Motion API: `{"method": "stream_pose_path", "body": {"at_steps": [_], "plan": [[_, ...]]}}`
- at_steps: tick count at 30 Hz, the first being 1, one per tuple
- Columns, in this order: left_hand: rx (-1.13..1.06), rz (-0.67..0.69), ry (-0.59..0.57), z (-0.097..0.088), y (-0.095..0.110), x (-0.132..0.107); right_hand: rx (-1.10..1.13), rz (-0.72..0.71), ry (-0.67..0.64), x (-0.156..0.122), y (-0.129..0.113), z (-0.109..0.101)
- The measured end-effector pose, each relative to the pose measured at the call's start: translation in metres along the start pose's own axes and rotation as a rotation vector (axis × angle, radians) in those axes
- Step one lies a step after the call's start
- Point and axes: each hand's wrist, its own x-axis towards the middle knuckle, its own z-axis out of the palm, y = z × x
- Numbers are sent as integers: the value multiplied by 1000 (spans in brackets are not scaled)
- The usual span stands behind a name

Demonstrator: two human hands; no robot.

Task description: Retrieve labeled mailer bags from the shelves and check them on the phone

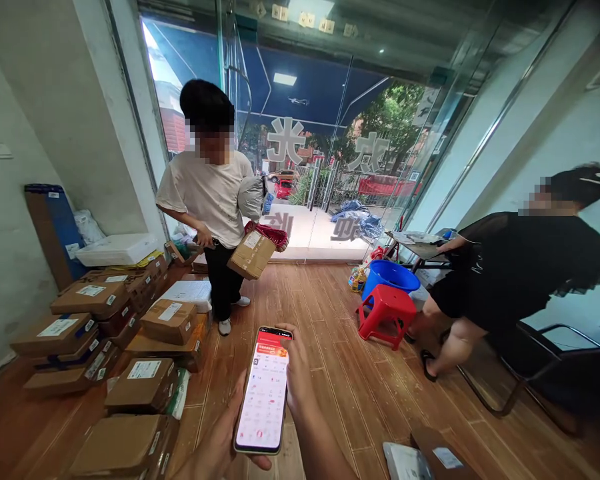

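A smartphone (261, 400) with a lit white and red app screen is held upright in front of me, above the wooden floor. My left hand (224, 423) grips its lower left side, with fingertips showing under the bottom edge. Along the upper right side, my right hand (298, 373) closes around the phone. Its thumb lies over the top right of the screen, and fingers show behind the upper edge. The small icons and text on the screen are too fine to read.
Stacked cardboard parcels (135, 443) line the left side. A person in a white shirt (210, 193) carries a box (253, 255) ahead. At right are a red stool (387, 310), a blue tub (390, 277) and a seated person in black (535, 260). Glass doors (320, 173) stand behind.
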Motion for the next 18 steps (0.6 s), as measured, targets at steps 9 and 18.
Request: {"method": "stream_pose_path", "body": {"at_steps": [9, 18], "plan": [[7, 25, 13, 6, 3, 0, 0, -42, -19, -2, -5, -2], [-42, 1, 7, 6, 11, 3, -69, -20, -122, -29, -5, -7]]}}
